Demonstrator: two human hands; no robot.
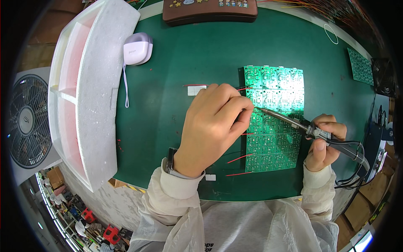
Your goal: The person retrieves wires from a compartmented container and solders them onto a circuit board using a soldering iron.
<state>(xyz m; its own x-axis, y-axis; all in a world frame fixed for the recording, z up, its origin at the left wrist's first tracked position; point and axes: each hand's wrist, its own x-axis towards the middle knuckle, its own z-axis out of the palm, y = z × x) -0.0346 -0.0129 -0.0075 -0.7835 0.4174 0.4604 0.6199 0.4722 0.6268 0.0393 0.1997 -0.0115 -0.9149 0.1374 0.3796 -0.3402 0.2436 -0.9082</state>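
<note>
My right hand (323,145) grips a soldering iron (283,118) by its handle. The iron points left, and its tip meets the green circuit board panel (275,152) near the panel's left edge. Beside that tip, my left hand (214,126) is closed in a pinch; whatever lies between its fingertips is hidden. Several thin red wires stick out from the panel's left edge, among them one red wire (239,158) below my left hand. The panel lies flat on the green work mat (163,67), bright with glare in its upper half.
A white foam box (98,84) with compartments stands at the left, beside a lilac case (137,49) with a strap. Behind lies a brown case (210,16). Two white pads, the upper one (196,90) near my left hand, rest on the mat. Black cables (360,168) trail from the iron.
</note>
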